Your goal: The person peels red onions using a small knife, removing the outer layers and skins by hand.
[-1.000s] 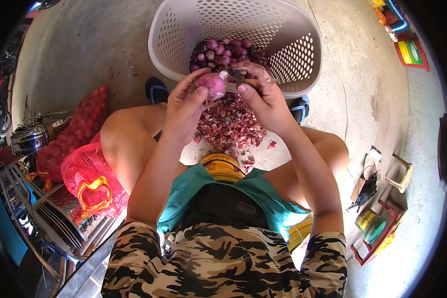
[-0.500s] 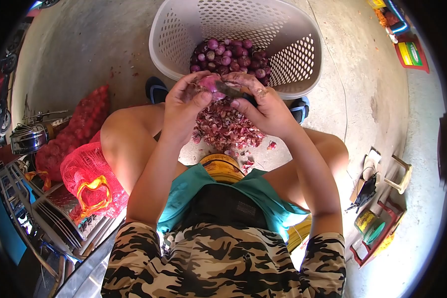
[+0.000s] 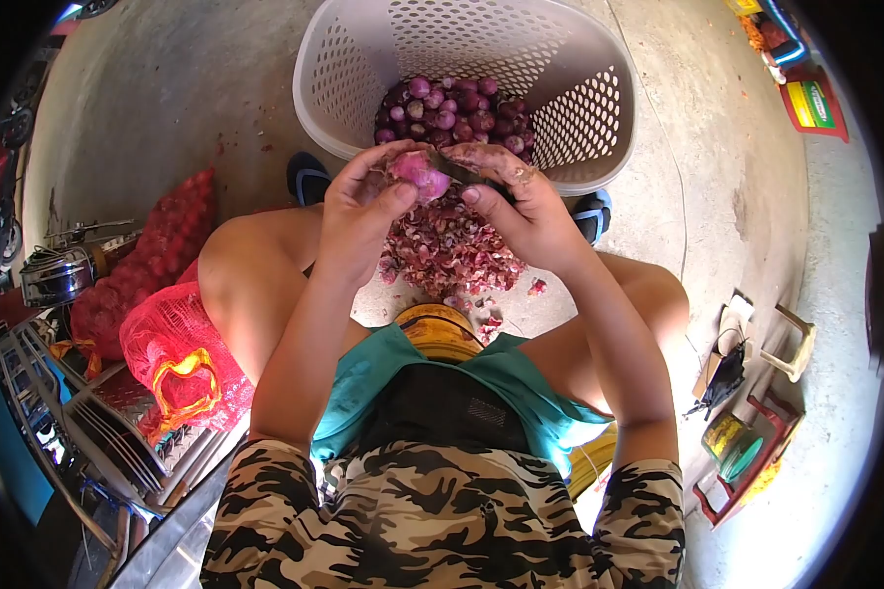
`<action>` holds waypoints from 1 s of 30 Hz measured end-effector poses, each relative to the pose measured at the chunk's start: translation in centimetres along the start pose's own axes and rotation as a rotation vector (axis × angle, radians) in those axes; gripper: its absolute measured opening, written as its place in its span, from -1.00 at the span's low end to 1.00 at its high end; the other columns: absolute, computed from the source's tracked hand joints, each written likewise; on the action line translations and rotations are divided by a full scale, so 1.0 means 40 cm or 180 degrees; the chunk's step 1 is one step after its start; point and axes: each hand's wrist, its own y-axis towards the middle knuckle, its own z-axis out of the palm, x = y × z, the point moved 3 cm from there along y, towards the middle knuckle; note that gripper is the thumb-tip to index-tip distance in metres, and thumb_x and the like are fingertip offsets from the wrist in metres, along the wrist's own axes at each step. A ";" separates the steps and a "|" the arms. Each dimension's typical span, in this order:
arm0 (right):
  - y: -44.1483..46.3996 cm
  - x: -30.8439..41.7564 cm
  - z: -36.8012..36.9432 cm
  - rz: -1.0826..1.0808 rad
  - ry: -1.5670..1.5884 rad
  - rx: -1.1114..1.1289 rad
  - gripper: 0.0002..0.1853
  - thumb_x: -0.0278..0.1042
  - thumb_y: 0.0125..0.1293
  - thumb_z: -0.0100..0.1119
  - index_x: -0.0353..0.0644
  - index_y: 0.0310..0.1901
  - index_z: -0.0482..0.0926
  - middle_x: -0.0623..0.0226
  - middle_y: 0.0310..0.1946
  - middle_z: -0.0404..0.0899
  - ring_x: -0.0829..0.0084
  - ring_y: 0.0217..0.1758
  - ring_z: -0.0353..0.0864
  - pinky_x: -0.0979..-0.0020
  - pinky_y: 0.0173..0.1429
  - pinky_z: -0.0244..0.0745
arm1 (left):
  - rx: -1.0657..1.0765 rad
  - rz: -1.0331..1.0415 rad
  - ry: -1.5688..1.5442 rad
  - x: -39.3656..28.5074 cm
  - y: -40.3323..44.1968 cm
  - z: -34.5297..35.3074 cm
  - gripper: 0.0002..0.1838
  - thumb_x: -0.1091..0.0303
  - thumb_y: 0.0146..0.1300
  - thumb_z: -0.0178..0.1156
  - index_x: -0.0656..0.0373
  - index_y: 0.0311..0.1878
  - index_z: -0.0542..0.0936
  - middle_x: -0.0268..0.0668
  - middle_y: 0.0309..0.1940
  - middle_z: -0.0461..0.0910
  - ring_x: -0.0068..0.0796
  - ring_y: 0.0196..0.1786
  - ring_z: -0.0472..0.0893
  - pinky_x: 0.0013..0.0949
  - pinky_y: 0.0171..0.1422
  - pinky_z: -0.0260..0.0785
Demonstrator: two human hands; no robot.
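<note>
A purple-red onion (image 3: 419, 175) is held between the thumb and fingers of my left hand (image 3: 361, 203). My right hand (image 3: 525, 211) grips a dark-bladed knife (image 3: 462, 174), its blade against the onion's right side; the handle is mostly hidden in my fingers. Beyond my hands stands a grey perforated basket (image 3: 589, 182) with many purple onions (image 3: 462, 110) at its bottom. Below my hands, a heap of reddish onion skins (image 3: 452, 250) lies on the floor between my feet.
Red mesh sacks (image 3: 182, 363) of onions lie at my left, beside a metal frame (image 3: 108, 432). A yellow container (image 3: 437, 332) is between my legs. At the right are a small beige stool (image 3: 794, 344) and a red tray-like object (image 3: 778, 437).
The onion has turned in my left hand. The knife has moved from its top end to its right side, and my right-hand fingers have shifted around the handle.
</note>
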 end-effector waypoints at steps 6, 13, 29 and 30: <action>-0.008 -0.011 -0.005 0.0962 0.0897 -0.0051 -0.65 -0.39 0.37 0.08 -0.22 0.16 0.42 0.23 0.03 0.53 0.39 0.00 0.57 0.41 0.09 0.44 | 0.0099 0.0147 -0.0152 -0.008 0.000 0.007 -0.52 0.56 0.14 0.27 0.31 0.15 0.43 -0.12 0.11 0.49 -0.34 0.15 0.51 -0.24 0.27 0.37; -0.009 0.010 -0.011 0.0452 0.0651 0.0162 -0.56 -0.36 0.38 0.07 -0.19 0.26 0.29 0.23 0.14 0.45 0.44 -0.10 0.59 0.44 0.03 0.47 | 0.0045 0.0167 -0.0109 -0.005 0.004 -0.004 -0.48 0.60 0.11 0.29 0.31 0.17 0.41 -0.11 0.14 0.47 -0.30 0.16 0.50 -0.24 0.26 0.39; -0.039 -0.004 0.051 0.0458 -0.0076 0.0170 -0.36 -0.32 0.30 0.14 -0.25 0.33 0.09 0.04 0.01 0.51 0.20 -0.16 0.65 0.30 -0.07 0.51 | -0.0046 0.0677 0.0380 -0.012 0.001 0.002 -0.41 0.70 -0.06 0.38 0.21 0.09 0.42 -0.18 0.20 0.35 -0.34 0.20 0.45 -0.28 0.26 0.42; -0.035 0.000 0.054 0.0323 -0.0119 0.0066 -0.36 -0.32 0.30 0.14 -0.25 0.33 0.08 0.04 0.05 0.48 0.19 -0.14 0.65 0.29 -0.06 0.51 | -0.0003 0.0715 0.0430 -0.012 0.000 0.004 -0.41 0.70 -0.07 0.39 0.21 0.08 0.42 -0.18 0.20 0.35 -0.33 0.20 0.44 -0.28 0.26 0.42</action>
